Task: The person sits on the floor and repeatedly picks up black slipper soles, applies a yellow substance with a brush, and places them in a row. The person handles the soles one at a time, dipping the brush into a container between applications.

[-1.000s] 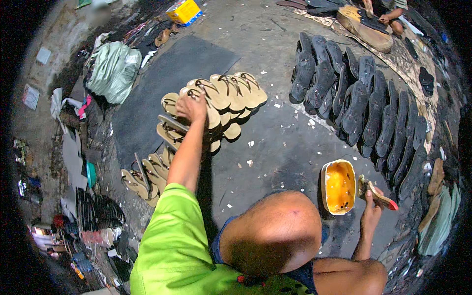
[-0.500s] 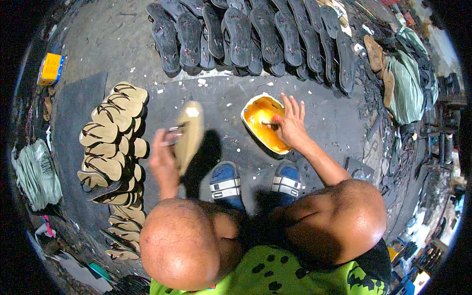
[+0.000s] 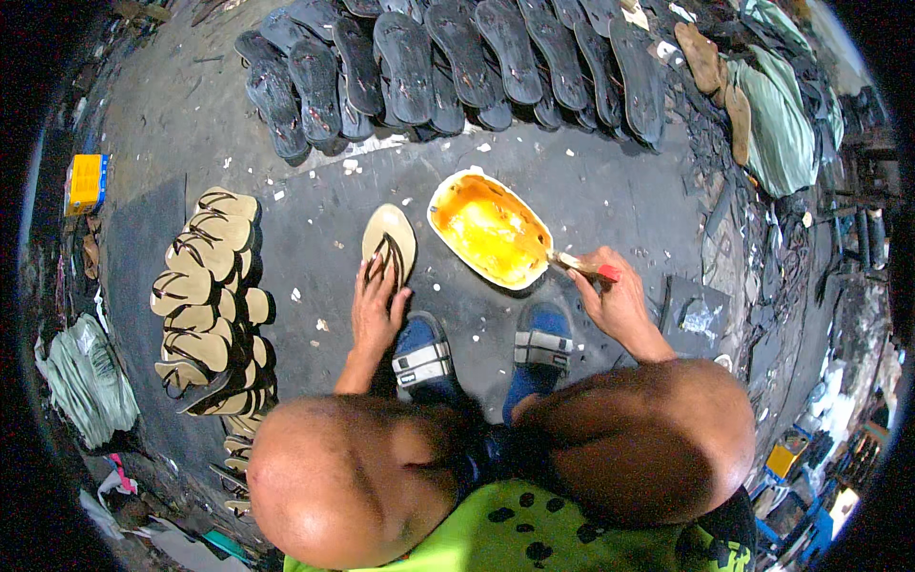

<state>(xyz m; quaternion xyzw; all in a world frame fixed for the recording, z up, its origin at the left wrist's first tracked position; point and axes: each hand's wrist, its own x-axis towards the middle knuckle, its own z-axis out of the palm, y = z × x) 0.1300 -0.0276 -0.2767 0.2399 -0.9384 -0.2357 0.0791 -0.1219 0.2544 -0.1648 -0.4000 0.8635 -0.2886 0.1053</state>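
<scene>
A tan flip-flop [image 3: 392, 227] with dark straps lies sole-down on the dark floor mat, toe pointing away from me. My left hand [image 3: 377, 307] grips its heel half, fingers over the straps and thumb along the right side. To the right stands a white tub [image 3: 440, 236] smeared with yellow-orange, glue-like stuff. My right hand [image 3: 610, 291] pinches the handle of a brush [image 3: 578, 264] with a red patch. The brush's front end is at the tub's right rim; its bristles do not show clearly.
Several dark soles [image 3: 457, 52] lie in overlapping rows at the far side. On the left are stacked tan flip-flops [image 3: 200, 253]. My feet in blue socks and strapped sandals [image 3: 420, 360] are close to both hands. A yellow box [image 3: 86, 184] and pale green sacks [image 3: 777, 124] lie farther out.
The flip-flop, tilted up and blurred before, now lies flat with my left hand on it. My right hand has moved from over the tub to beyond its right rim, with the brush.
</scene>
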